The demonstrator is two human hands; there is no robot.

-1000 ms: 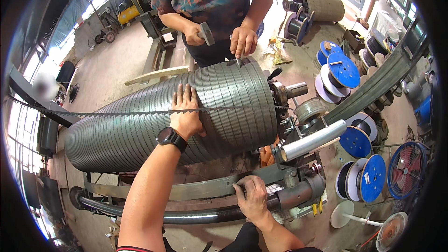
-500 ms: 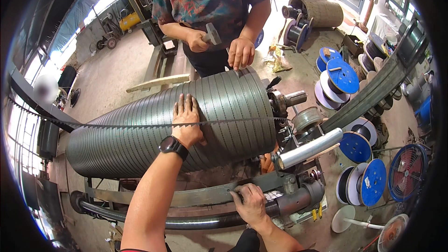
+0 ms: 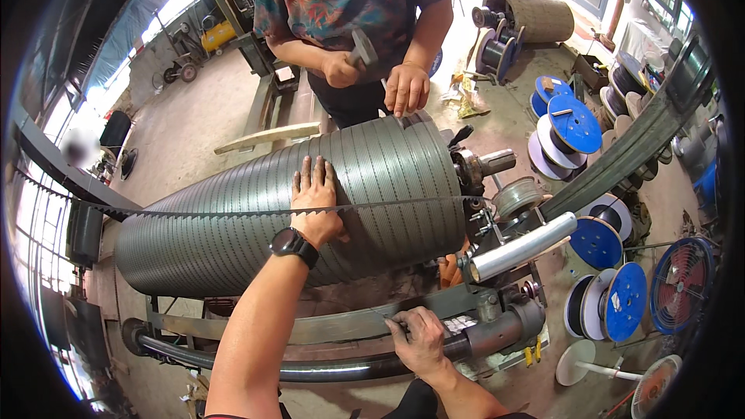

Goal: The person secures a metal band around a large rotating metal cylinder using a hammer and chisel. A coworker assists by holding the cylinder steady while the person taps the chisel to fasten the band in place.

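Head view. The large grooved drum (image 3: 388,163) lies lengthwise across the centre, beyond a flat metal bar (image 3: 326,330). The left hand (image 3: 314,192) rests palm down on the drum, fingers extended, grasping nothing; a toothed band (image 3: 407,203) crosses over it. The right hand (image 3: 419,337), half curled, lies at the bar; whether it grips cannot be told. Opposite, a co-worker's right hand (image 3: 339,70) grasps a hammer (image 3: 362,48).

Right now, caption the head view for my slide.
Left hand on a ridged roller, right hand by a metal bar, co-worker holding a hammer.
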